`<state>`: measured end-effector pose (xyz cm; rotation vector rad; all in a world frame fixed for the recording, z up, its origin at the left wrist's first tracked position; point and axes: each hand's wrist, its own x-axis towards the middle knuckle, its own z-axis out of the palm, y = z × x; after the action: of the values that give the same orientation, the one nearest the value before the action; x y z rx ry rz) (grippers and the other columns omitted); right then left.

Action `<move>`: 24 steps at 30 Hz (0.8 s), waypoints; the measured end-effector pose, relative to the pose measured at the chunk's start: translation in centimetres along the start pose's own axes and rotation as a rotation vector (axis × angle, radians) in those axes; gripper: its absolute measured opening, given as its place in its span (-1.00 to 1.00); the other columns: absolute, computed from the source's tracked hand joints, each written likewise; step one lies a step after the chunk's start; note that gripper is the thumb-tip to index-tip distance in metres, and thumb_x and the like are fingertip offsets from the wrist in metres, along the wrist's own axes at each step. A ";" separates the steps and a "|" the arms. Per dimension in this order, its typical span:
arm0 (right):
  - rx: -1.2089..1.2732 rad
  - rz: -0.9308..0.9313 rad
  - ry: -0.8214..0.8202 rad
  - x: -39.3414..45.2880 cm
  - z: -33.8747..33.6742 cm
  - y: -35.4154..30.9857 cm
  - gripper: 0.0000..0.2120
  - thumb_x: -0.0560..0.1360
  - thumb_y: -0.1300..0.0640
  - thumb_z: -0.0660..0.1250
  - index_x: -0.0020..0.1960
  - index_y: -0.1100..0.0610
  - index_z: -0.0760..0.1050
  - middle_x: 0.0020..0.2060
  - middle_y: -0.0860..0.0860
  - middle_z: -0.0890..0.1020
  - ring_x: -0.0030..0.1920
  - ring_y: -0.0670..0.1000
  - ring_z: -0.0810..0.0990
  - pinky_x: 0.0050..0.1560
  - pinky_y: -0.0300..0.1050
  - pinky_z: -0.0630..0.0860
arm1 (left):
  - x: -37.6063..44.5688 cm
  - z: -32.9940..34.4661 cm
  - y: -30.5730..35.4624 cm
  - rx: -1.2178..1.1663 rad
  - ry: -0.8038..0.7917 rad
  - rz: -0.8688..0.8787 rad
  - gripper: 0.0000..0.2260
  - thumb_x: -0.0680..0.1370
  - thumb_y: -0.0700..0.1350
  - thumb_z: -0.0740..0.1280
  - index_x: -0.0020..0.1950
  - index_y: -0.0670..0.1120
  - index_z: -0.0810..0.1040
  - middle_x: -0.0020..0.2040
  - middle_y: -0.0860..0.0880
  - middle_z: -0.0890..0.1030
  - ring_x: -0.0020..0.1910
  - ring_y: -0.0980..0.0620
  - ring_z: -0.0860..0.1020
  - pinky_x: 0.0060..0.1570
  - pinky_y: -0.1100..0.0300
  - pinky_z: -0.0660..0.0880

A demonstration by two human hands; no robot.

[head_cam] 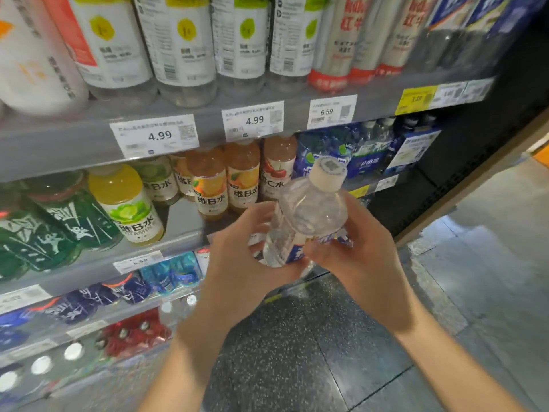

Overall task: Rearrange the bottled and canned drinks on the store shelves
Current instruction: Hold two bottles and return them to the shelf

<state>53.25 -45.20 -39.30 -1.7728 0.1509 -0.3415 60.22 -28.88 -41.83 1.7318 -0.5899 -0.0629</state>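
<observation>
I have the clear bottle [303, 221] up in front of the middle shelf [184, 230], held between both hands and tipped so its white cap [328, 173] leans toward the blue packs [350, 150] on the right. It looks full, so I judge it fairly heavy for its size, with thin plastic that will give if I squeeze and a smooth wall that could slip; the firmest hold should be round the labelled waist, not the neck. My left hand [237, 257] cups it from the left, fingers curled about halfway round its side, thumb toward the shoulder. My right hand [356, 254] wraps the lower body over the blue and white label [323, 243], fingers closed snugly on it. The orange drink bottles [225, 179] stand just behind, not touching
</observation>
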 end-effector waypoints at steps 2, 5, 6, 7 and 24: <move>0.002 -0.019 0.032 0.4 -0.8 0.4 -0.33 0.37 0.18 0.55 0.43 0.09 0.41 0.23 -0.04 0.64 0.28 0.00 0.59 0.20 -0.05 0.58 | 0.5 1.1 0.1 -0.017 0.003 -0.021 -0.38 0.24 -0.12 0.67 0.19 0.19 0.51 0.04 0.24 0.65 0.08 0.24 0.61 -0.01 0.38 0.55; 0.010 -0.022 0.034 1.2 -2.4 1.5 -0.37 0.35 0.15 0.61 0.36 0.04 0.45 0.21 -0.09 0.64 0.26 -0.01 0.60 0.21 0.12 0.59 | 1.4 3.0 -0.3 -0.001 0.021 -0.034 -0.40 0.25 -0.06 0.66 0.20 0.19 0.51 0.05 0.26 0.65 0.09 0.22 0.62 -0.01 0.34 0.58; 0.007 -0.013 0.025 1.6 -3.0 2.0 -0.35 0.32 0.13 0.64 0.33 0.00 0.46 0.19 -0.12 0.65 0.25 -0.03 0.61 0.19 0.08 0.61 | 1.6 3.8 -0.3 0.006 0.032 -0.035 -0.41 0.24 -0.03 0.64 0.18 0.22 0.49 0.05 0.29 0.64 0.09 0.24 0.61 -0.03 0.37 0.56; 0.003 -0.006 0.020 1.9 -3.5 2.4 -0.33 0.27 0.11 0.67 0.30 -0.04 0.46 0.16 -0.15 0.65 0.23 -0.06 0.61 0.14 -0.02 0.62 | 1.9 4.7 -0.5 0.017 0.045 -0.038 -0.41 0.23 -0.01 0.63 0.17 0.25 0.48 0.04 0.32 0.63 0.08 0.26 0.60 -0.05 0.40 0.54; -0.134 -0.046 0.062 8.7 -15.4 8.7 -0.32 0.17 0.05 0.70 0.20 -0.16 0.48 0.00 -0.22 0.70 0.05 -0.20 0.67 -0.02 -0.25 0.64 | 11.0 12.6 -1.1 0.604 0.286 -0.001 -0.71 0.53 -0.10 0.48 0.23 -0.08 0.59 0.14 0.04 0.60 0.03 0.08 0.58 0.11 0.11 0.53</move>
<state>57.45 -64.06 -43.48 -1.9012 0.1809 -0.4285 65.71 -44.63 -43.06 2.2704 -0.4160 0.3934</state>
